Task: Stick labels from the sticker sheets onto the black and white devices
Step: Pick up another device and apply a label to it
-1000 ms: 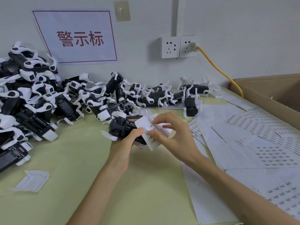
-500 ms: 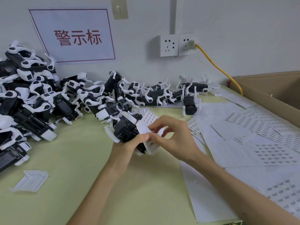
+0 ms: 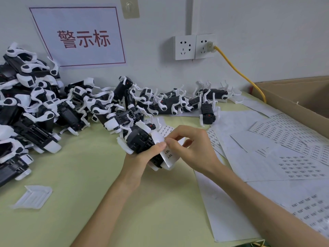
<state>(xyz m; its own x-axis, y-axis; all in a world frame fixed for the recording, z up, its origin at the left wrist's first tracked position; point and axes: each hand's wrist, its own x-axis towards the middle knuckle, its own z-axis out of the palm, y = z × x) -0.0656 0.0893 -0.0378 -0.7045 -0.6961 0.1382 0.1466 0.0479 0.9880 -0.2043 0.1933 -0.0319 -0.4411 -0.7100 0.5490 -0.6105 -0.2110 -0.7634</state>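
— Left hand (image 3: 142, 157)?
— Wrapped round one black and white device (image 3: 140, 139) over the middle of the bench (image 3: 89, 175), thumb pressed onto a small sticker strip (image 3: 169, 155).
— Right hand (image 3: 194, 148)?
— Pinching the upper part of that same strip between thumb and forefinger, right beside the left thumb. Other fingers loosely curled.
— Label lifted off yet?
— Cannot tell; too small, and hidden at the fingertips.
— The strip itself?
— Bent over the right end of the held device, with a few printed labels on its lower part.
— Further out, to the left?
— Large pile of devices (image 3: 35, 107), black bodies with white arms, heaped against the wall. Thinner row of devices (image 3: 169, 102) along the wall towards the right, and a lone device (image 3: 207, 113) just in front of it.
— To the right?
— Sticker sheets (image 3: 293, 163) spread overlapping across the bench, printed with rows of small dark labels. Open cardboard box (image 3: 293, 97) behind them.
— On the wall?
— White sign (image 3: 80, 36) with red characters, double socket (image 3: 194, 46), yellow cable (image 3: 238, 72) plugged into the right one and running down towards the box.
— Near left?
— Small white ribbed plastic piece (image 3: 33, 196), flat on the bench, well apart from both hands.
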